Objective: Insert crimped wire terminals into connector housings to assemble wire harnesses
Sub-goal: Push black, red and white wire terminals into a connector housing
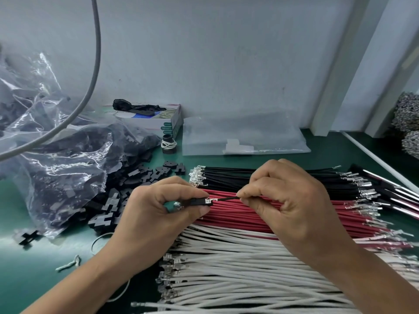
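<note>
My left hand (158, 207) pinches a small black connector housing (199, 202) between thumb and fingers. My right hand (292, 200) pinches a black wire (226, 198) just right of it; the wire's metal terminal (209, 201) sits at the housing's mouth. Both hands hover over flat rows of cut wires: black wires (272, 177) at the back, red wires (249, 214) in the middle, white wires (238, 268) nearest me, all with crimped terminals at their ends.
Loose black housings (136, 177) spill from a clear plastic bag (56, 173) at left. A cardboard box (158, 120), a small black spool (169, 143) and a flat clear bag (244, 137) stand by the back wall. A grey cable (95, 64) hangs at upper left. The green mat (34, 268) shows at lower left.
</note>
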The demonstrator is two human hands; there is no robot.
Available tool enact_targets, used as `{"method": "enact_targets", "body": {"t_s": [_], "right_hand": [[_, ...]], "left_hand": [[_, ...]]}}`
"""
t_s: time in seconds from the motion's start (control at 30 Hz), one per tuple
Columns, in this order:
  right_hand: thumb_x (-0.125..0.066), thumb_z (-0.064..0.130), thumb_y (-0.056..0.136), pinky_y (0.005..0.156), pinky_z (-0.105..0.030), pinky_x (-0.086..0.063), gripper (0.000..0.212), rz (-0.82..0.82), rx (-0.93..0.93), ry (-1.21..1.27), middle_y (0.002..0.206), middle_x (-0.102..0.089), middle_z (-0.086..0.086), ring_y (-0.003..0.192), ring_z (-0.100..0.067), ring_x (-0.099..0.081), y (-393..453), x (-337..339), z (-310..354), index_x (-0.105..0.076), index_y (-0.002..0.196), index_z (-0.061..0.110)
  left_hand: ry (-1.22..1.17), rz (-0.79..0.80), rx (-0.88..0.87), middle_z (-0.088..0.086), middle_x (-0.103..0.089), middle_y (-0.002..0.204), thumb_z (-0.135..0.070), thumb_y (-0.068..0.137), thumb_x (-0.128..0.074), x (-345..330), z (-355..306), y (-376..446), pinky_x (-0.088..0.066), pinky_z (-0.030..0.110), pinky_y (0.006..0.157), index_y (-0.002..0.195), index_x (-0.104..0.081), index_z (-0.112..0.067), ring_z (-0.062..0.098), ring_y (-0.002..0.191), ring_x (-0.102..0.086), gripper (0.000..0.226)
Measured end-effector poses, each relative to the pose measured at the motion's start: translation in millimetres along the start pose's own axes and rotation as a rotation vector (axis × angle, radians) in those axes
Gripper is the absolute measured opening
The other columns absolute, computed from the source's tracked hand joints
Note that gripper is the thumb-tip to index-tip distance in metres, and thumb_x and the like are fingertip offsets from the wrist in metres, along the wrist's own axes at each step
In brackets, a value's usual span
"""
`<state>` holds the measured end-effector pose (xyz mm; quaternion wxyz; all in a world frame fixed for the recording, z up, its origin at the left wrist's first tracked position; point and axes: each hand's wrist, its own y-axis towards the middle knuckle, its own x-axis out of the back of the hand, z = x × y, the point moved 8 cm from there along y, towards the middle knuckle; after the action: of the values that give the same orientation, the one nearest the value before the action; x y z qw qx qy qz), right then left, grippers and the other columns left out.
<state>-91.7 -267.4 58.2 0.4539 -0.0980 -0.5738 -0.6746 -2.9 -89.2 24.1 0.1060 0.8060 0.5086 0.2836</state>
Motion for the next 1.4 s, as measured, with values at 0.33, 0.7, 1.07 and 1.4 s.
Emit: {"method": "enact_targets", "body": {"t_s": [0.33,0.7,1.07,1.4], "right_hand": [[-0.082,0.017,0.082,0.066,-0.025,-0.048,0.01,0.052,-0.01,0.002,0.08,-0.059,0.016,0.079,-0.008,-0.057,-0.1,-1.7,-4.3,-0.079,0.086,0.025],[-0.082,0.014,0.081,0.071,-0.03,-0.053,0.015,0.165,-0.133,0.18,0.082,-0.064,0.012,0.085,-0.013,-0.064,-1.7,-11.9,-14.4,-0.081,0.087,0.028],[-0.078,0.023,0.087,0.065,-0.031,-0.051,0.008,0.09,-0.049,0.032,0.083,-0.059,0.014,0.08,-0.008,-0.057,-2.2,-19.0,4.2,-0.079,0.094,0.024],[-0.066,0.022,0.091,0.069,-0.03,-0.05,0.013,0.025,-0.02,0.029,0.085,-0.059,0.007,0.08,-0.01,-0.056,-2.5,-24.2,14.3,-0.074,0.086,0.013]], "left_hand": [[0.072,-0.002,-0.032,-0.007,-0.076,0.091,-0.024,0.073,-0.082,-0.6,-3.9,-2.0,-0.055,0.015,0.072,0.09,-0.084,-0.026,0.015,0.084,-0.074,0.017],[0.04,0.093,0.013,-0.002,-0.076,0.089,-0.023,0.074,-0.083,-3.9,-3.9,-1.2,-0.058,0.026,0.076,0.092,-0.084,-0.021,0.02,0.085,-0.073,0.018],[0.087,0.027,0.005,-0.004,-0.075,0.084,-0.026,0.073,-0.083,-2.3,-2.4,-2.4,-0.056,0.021,0.072,0.09,-0.084,-0.027,0.018,0.08,-0.072,0.017],[0.093,0.033,-0.001,-0.002,-0.073,0.083,-0.028,0.074,-0.081,-4.6,-8.1,-5.3,-0.054,0.022,0.07,0.089,-0.084,-0.028,0.019,0.079,-0.07,0.016]]}}
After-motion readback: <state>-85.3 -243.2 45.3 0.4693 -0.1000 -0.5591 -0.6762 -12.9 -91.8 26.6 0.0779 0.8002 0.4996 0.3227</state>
